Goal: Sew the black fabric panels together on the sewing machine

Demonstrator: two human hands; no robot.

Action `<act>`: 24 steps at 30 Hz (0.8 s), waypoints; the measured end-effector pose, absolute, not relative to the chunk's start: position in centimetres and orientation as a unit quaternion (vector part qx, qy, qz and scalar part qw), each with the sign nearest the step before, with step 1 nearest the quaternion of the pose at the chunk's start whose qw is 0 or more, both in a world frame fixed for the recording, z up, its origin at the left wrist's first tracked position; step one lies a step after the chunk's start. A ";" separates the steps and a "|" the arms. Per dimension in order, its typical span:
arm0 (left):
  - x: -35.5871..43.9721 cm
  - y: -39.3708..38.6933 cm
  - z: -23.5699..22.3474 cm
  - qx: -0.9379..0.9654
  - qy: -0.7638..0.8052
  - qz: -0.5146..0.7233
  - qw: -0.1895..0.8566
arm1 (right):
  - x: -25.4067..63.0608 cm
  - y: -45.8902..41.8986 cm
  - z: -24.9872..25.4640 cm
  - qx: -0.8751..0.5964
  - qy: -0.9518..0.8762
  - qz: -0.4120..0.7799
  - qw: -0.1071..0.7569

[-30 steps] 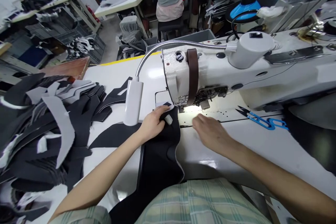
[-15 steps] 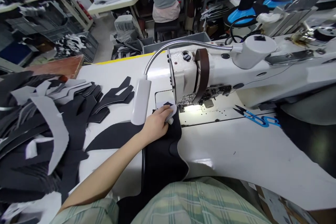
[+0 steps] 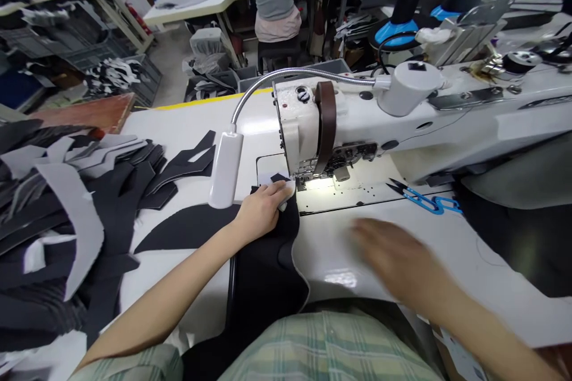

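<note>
My left hand is closed at the edge of the black fabric, beside the needle area of the sewing machine. Its fingers press together on a small white piece lying over the fabric. The fabric runs down from there over the table edge into my lap. Smeared by motion, my right hand hovers over the white tabletop to the right, and its fingers cannot be made out. Blue thread snips lie beyond it on the table.
A lamp on a bendy neck hangs left of the machine head. Black and grey cut pieces heap up at the left. More dark fabric lies at the right. A person sits at another table behind.
My right hand has come into view from the lower right. The left hand stays on the fabric by the needle area. The whole view has shifted slightly.
</note>
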State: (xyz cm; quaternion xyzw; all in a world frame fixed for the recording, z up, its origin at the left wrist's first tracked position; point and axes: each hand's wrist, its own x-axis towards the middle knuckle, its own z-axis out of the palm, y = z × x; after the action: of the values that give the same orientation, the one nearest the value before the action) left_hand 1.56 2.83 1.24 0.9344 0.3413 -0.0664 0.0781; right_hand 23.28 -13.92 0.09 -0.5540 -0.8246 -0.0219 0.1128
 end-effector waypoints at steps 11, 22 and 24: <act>2.4 2.8 2.2 0.940 0.314 -0.127 0.045 | 16.8 -5.6 -3.2 -0.470 -0.870 0.033 0.148; 4.2 2.3 2.3 0.929 0.331 -0.164 0.020 | 18.4 -5.8 -2.7 -0.481 -0.858 0.085 0.158; 4.4 2.4 2.2 0.929 0.333 -0.156 0.030 | 18.5 -5.8 -2.6 -0.488 -0.854 0.086 0.157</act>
State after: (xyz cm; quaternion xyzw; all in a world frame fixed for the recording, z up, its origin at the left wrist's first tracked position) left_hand 4.35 2.38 2.23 0.9293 0.3333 -0.1563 0.0299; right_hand 18.54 -5.82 -2.58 -0.4878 -0.8544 0.0864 0.1568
